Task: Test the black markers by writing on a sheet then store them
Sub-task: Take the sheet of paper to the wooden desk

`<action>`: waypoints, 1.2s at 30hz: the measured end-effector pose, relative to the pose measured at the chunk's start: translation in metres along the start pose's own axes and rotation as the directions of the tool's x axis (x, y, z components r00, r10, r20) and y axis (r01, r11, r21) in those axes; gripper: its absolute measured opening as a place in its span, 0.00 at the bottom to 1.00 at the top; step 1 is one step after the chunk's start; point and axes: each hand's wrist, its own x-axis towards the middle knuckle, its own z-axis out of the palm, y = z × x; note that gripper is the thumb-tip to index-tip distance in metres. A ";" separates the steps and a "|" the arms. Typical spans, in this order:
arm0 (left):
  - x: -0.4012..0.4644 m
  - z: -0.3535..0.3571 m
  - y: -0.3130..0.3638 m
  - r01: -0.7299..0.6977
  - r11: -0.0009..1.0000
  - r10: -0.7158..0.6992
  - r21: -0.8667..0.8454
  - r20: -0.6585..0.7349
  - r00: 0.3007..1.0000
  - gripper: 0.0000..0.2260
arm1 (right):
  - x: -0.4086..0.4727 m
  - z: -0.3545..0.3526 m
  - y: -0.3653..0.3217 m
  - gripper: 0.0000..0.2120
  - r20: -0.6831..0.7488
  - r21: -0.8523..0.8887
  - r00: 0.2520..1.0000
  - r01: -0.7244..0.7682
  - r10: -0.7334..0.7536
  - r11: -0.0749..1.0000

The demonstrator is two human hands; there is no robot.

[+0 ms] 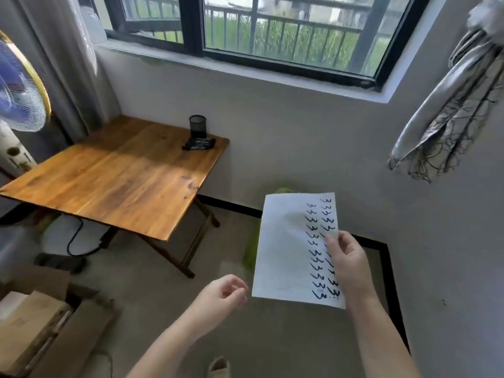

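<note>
My right hand (347,261) pinches the right edge of a white sheet (286,246) covered with two columns of black marker scribbles, holding it up over the floor to the right of the table. My left hand (223,296) hovers just left of the sheet's lower corner, fingers loosely curled, holding nothing. Several black markers (199,144) lie in a pile at the far right corner of the wooden table (117,175). A black mesh pen cup (197,126) stands upright right behind them.
A green bin (252,249) sits on the floor behind the sheet. Cardboard boxes (35,328) lie at the lower left. A standing fan (19,88) is at the left, a curtain (452,105) hangs at the right, and a window spans the wall.
</note>
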 end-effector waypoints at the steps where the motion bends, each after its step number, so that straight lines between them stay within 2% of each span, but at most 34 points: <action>1: 0.020 -0.008 0.006 0.013 1.000 -0.013 0.001 -0.003 1.000 0.05 | 0.021 0.006 -0.003 0.06 -0.007 0.000 1.000 -0.002 0.002 1.000; 6: 0.106 -0.038 0.020 0.080 0.996 -0.080 -0.029 -0.023 0.997 0.06 | 0.138 0.042 -0.013 0.06 0.066 -0.023 0.997 -0.047 0.048 0.999; 10: 0.166 -0.070 0.028 0.149 0.980 -0.171 -0.129 -0.179 0.969 0.06 | 0.241 0.091 -0.033 0.06 0.235 -0.099 0.971 -0.029 0.052 0.995; 15: 0.229 -0.104 0.042 0.194 0.927 -0.302 -0.322 -0.329 0.895 0.07 | 0.345 0.162 -0.062 0.07 0.446 -0.188 0.892 0.016 0.070 0.982; 20: 0.290 -0.145 0.032 0.200 0.883 -0.366 -0.424 -0.358 0.859 0.07 | 0.411 0.231 -0.068 0.09 0.598 -0.227 0.793 0.030 0.115 0.973; 23: 0.336 -0.184 0.020 0.223 0.880 -0.398 -0.419 -0.394 0.828 0.08 | 0.447 0.273 -0.066 0.09 0.619 -0.245 0.776 0.044 0.122 0.968; 27: 0.397 -0.251 0.014 0.229 0.898 -0.381 -0.376 -0.403 0.832 0.07 | 0.498 0.321 -0.077 0.08 0.576 -0.251 0.810 0.049 0.108 0.967; 31: 0.440 -0.301 0.015 0.192 0.894 -0.377 -0.406 -0.445 0.812 0.07 | 0.541 0.364 -0.089 0.08 0.546 -0.277 0.829 0.045 0.119 0.960; 34: 0.451 -0.314 0.003 0.239 0.846 -0.443 -0.478 -0.378 0.813 0.07 | 0.567 0.399 -0.094 0.09 0.563 -0.310 0.816 0.061 0.132 0.949; 36: 0.453 -0.317 -0.008 0.297 0.788 -0.510 -0.540 -0.301 0.806 0.08 | 0.581 0.429 -0.096 0.08 0.616 -0.336 0.772 0.073 0.160 0.939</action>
